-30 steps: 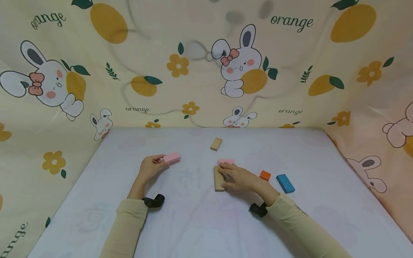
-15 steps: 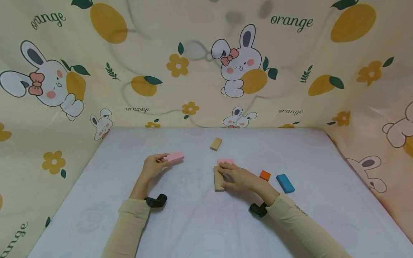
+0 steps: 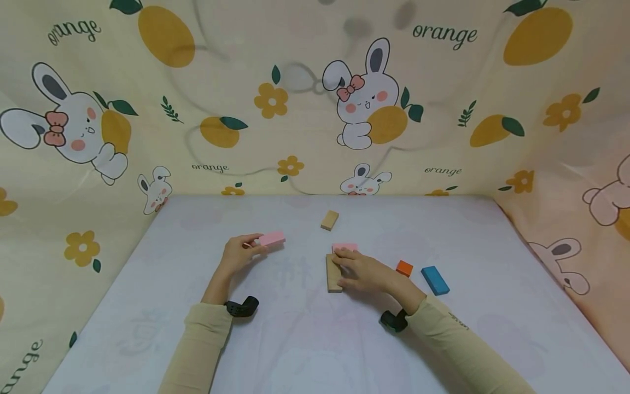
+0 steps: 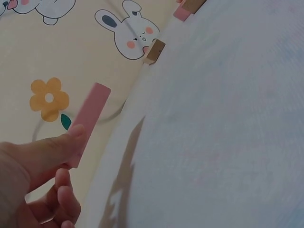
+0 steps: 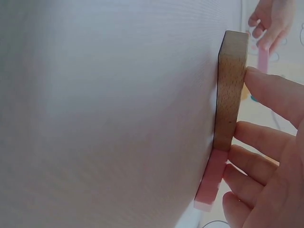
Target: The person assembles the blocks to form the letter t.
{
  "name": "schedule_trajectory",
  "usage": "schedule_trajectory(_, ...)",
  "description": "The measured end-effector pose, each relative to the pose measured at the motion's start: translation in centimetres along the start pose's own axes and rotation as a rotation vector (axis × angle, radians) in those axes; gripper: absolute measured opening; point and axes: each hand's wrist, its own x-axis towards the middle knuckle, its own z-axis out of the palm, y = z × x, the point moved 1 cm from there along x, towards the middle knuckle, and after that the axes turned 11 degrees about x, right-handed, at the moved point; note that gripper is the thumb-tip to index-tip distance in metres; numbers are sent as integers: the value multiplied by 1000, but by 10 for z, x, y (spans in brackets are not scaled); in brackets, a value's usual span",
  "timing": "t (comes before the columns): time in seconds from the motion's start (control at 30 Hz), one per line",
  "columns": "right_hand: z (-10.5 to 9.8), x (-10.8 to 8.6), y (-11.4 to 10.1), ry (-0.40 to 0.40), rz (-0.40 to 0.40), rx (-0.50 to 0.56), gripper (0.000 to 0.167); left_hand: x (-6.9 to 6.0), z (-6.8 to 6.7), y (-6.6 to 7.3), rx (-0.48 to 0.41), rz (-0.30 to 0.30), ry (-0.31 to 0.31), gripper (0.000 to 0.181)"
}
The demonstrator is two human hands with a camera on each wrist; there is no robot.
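Observation:
My left hand [image 3: 241, 253] pinches one pink block [image 3: 272, 239] between thumb and fingers. In the left wrist view this pink block [image 4: 91, 124] is held up off the table, its shadow apart from it. My right hand [image 3: 366, 272] rests its fingertips on a long wooden block [image 3: 333, 279] and on a second pink block [image 3: 345, 247] at its far end. Seen from the right wrist, the wooden block [image 5: 230, 90] and the pink block [image 5: 211, 180] lie flat, end to end and touching. The right fingers are spread along their tops, not wrapped round them.
A smaller wooden block [image 3: 330, 220] lies farther back. Right of the right hand are an orange block [image 3: 404, 267] and a blue block [image 3: 435, 280]. Behind the white table [image 3: 290, 339] hangs a printed cloth [image 3: 305, 109] with rabbits and oranges.
My left hand has moved a little to the right, carrying its pink block toward the middle. The right hand and the blocks under it have stayed in place.

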Motion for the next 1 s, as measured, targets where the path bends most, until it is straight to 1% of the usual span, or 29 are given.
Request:
schedule_trajectory(0.07, 0, 0, 0, 2, 0, -2, 63, 0, 1, 1, -13, 10, 1, 40)
schedule_trajectory(0.2, 0, 0, 1, 7, -10, -2, 63, 1, 3, 2, -31, 50, 6, 39)
schedule_trajectory(0.57, 1, 0, 3, 13, -34, 9, 63, 1, 10, 3, -99, 100, 8, 39)
schedule_trajectory(0.77, 0, -1, 2, 13, -30, 3, 64, 5, 13, 3, -139, 127, -20, 39)
schedule_trajectory(0.87, 0, -1, 2, 12, -28, 7, 64, 6, 14, 3, -154, 126, -36, 39)
schedule_trajectory(1.0, 0, -1, 2, 10, -23, 12, 63, 7, 15, 4, -154, 121, -59, 40)
